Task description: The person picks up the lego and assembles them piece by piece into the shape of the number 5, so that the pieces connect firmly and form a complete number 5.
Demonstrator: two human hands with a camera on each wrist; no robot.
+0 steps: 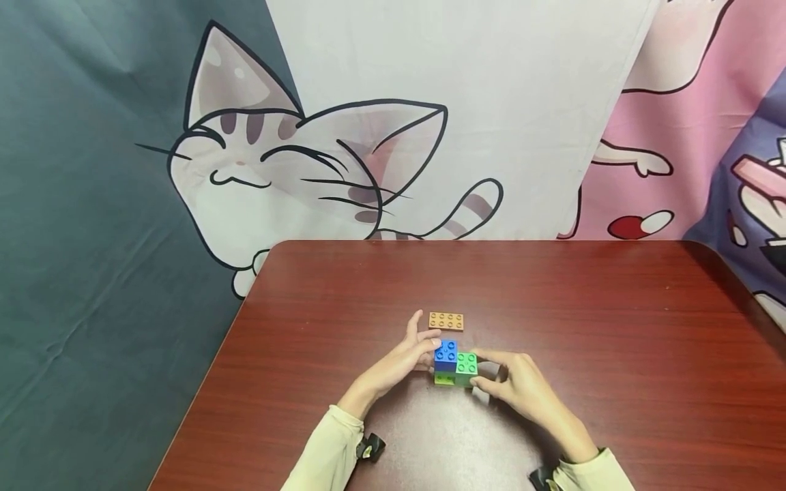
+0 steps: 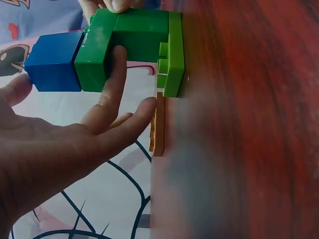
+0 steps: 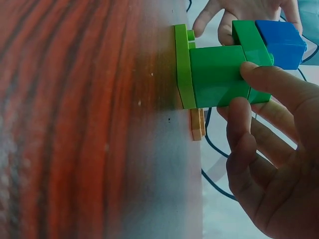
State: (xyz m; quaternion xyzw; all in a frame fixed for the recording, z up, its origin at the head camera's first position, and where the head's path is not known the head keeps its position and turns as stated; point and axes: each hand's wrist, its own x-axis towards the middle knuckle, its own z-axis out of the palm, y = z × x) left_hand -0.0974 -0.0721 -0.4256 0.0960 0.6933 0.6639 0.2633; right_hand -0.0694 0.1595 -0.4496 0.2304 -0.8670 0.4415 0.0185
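A small stack of toy building bricks stands on the table in front of me. At its bottom is a lime-green plate (image 2: 175, 59) with studs; a green brick (image 3: 218, 74) rises from one end. Another green brick (image 2: 93, 59) lies across the top and juts over the plate, with a blue brick (image 1: 445, 356) on the overhang. My left hand (image 1: 396, 363) pinches the overhang, thumb at the blue brick's top, one finger beneath the upper green brick. From the other side, my right hand (image 1: 522, 387) holds the green bricks between thumb and fingers.
An orange studded plate (image 1: 446, 321) lies flat just behind the stack. The reddish-brown wooden table (image 1: 614, 327) reaches back to a hanging cloth (image 1: 522, 82) printed with cartoon figures.
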